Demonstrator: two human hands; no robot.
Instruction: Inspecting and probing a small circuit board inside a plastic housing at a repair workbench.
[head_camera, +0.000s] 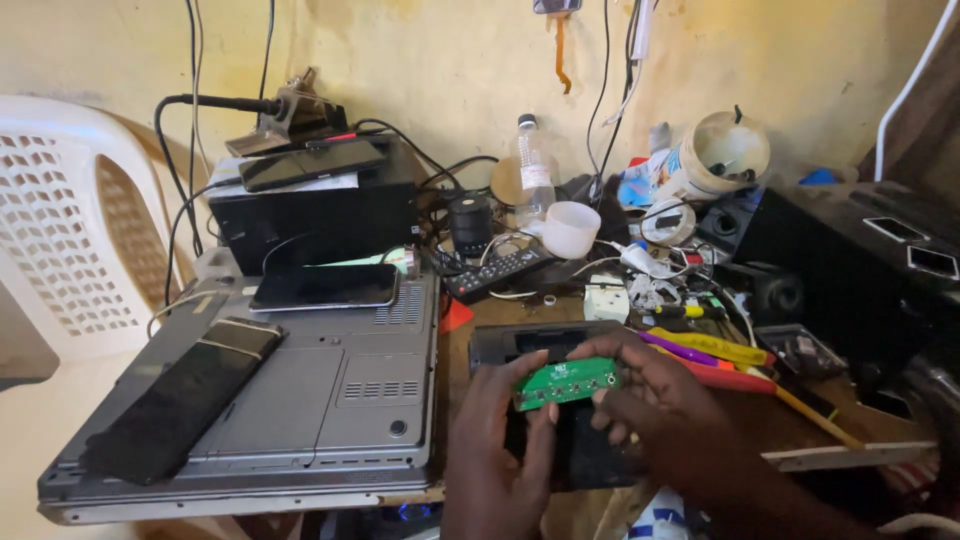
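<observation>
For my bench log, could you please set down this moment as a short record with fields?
Setting: cluttered repair bench against a yellow wall
Left hand: grips the left end of a small green circuit board
Right hand: holds the board's right end from above
Beneath the hands: dark flat device
Left of the hands: upturned grey laptop with a phone lying on it
Right of the hands: yellow and red tools
Behind: remote control, clear plastic bottle
</observation>
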